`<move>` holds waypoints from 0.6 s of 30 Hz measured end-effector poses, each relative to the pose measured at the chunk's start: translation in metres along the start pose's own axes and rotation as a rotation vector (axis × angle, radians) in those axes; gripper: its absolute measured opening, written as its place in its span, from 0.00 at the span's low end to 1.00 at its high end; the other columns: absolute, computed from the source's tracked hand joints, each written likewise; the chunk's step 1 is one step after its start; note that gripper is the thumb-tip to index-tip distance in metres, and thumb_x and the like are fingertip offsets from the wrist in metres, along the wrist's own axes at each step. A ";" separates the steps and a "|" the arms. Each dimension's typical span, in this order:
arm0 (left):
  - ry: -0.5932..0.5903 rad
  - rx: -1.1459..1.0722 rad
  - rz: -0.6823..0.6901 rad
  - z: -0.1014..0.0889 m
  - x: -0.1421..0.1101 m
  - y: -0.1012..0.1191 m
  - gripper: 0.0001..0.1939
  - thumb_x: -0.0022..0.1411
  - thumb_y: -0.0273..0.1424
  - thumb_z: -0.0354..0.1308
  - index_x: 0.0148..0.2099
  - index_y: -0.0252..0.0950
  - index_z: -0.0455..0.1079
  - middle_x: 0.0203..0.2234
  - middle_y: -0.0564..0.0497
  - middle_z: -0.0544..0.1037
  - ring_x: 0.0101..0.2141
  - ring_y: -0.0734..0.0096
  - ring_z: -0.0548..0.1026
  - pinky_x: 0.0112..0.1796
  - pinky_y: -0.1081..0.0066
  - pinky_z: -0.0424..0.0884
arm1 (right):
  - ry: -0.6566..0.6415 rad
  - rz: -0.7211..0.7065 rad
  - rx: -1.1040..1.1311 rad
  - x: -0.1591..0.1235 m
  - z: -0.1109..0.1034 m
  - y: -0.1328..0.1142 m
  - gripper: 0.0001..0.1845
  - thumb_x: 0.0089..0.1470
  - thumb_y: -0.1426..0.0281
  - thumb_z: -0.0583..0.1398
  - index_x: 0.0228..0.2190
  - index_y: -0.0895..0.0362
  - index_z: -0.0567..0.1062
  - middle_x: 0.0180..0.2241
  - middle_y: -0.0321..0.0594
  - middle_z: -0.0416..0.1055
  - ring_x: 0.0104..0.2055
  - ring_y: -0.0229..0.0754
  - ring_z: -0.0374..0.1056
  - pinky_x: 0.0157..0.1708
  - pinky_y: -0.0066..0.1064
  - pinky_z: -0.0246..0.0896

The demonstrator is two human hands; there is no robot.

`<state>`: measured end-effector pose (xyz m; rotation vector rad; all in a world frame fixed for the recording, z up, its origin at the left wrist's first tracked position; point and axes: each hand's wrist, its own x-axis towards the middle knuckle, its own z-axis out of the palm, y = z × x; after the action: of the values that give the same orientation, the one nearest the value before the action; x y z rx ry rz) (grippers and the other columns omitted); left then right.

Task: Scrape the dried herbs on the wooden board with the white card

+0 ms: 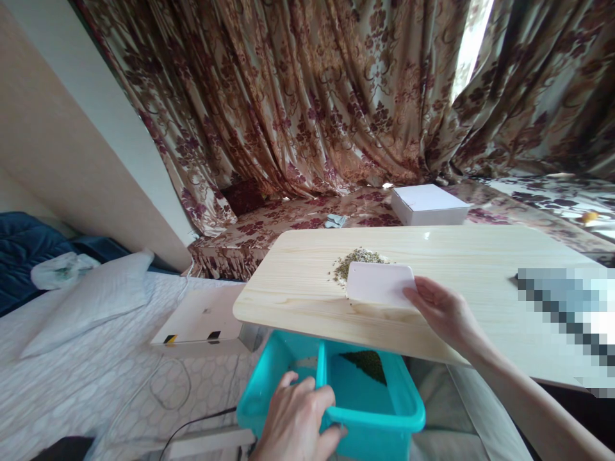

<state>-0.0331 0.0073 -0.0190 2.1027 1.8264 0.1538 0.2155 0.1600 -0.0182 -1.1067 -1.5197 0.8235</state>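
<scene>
My right hand [439, 312] pinches the near-right end of a flat white plastic piece [380, 283], which may be a lid or a shallow tray. It is tilted over the near side of a pile of small green and pale grains [359, 257] on the wooden table [288, 275], hiding part of the pile. Below the table's near edge is a teal two-compartment bin [369, 419]. My left hand [298, 413] grips the bin's near rim by the divider, fingers bent over it. Green grains [368, 365] lie in the far part of the right compartment.
A pixelated patch [571, 307] covers an object at the table's right. Behind the table are a white box [430, 203] and a small pale-blue item [335, 221]. To the left, a white case [202, 320] and a cable [187, 384] lie on the bed. Patterned curtains hang behind.
</scene>
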 end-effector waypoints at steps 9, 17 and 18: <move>-0.036 0.009 -0.046 -0.011 -0.001 0.005 0.04 0.54 0.34 0.62 0.33 0.42 0.72 0.29 0.54 0.73 0.38 0.63 0.70 0.49 0.62 0.57 | -0.012 0.002 0.043 0.000 0.004 -0.005 0.19 0.42 0.52 0.63 0.28 0.54 0.75 0.29 0.41 0.78 0.32 0.45 0.73 0.33 0.33 0.70; 0.016 0.000 -0.041 -0.006 0.000 -0.002 0.05 0.52 0.34 0.63 0.32 0.41 0.72 0.29 0.54 0.74 0.37 0.64 0.70 0.49 0.63 0.57 | -0.039 0.037 0.056 -0.003 0.012 -0.011 0.20 0.42 0.51 0.62 0.27 0.55 0.75 0.28 0.42 0.78 0.32 0.46 0.73 0.34 0.34 0.70; 0.014 -0.001 -0.047 -0.006 0.000 -0.002 0.05 0.52 0.34 0.64 0.33 0.41 0.72 0.29 0.54 0.74 0.37 0.64 0.71 0.49 0.63 0.57 | -0.047 0.040 0.055 -0.004 0.011 -0.011 0.20 0.42 0.51 0.62 0.27 0.55 0.75 0.28 0.41 0.78 0.32 0.47 0.73 0.33 0.34 0.70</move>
<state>-0.0370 0.0090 -0.0136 2.0613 1.8815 0.1574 0.2021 0.1531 -0.0118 -1.0878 -1.5088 0.9192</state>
